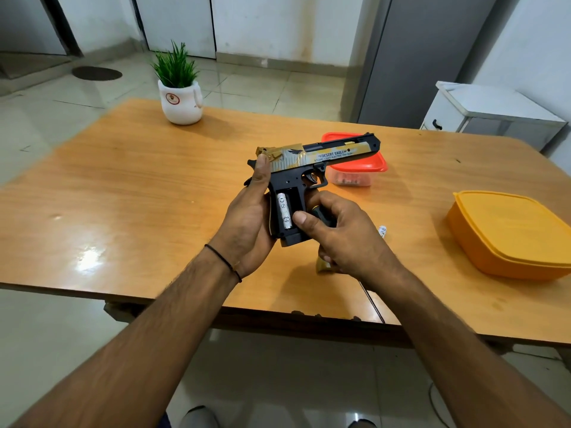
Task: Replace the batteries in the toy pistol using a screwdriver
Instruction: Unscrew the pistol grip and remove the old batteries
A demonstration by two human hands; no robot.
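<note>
Batteries are midway through the swap, judging by the open handle of the toy pistol (309, 171): the cover is off and one silver battery (284, 216) sits in the left slot, while the slot beside it looks empty. The left hand (247, 217) has its grip clamped around the back of the handle, holding the pistol above the tabletop (123, 186) near its front edge, barrel pointing toward the far right corner. The right hand (336, 233) has its thumb by the battery's lower end and its fingers closed on a dark-handled tool, probably the screwdriver (321, 216). A small white cylinder (382, 230), perhaps another battery, lies just beyond that hand. Still to come, I judge: filling the second slot, refitting and screwing down the cover. A gold piece (323, 265) under the right wrist may be that cover.
</note>
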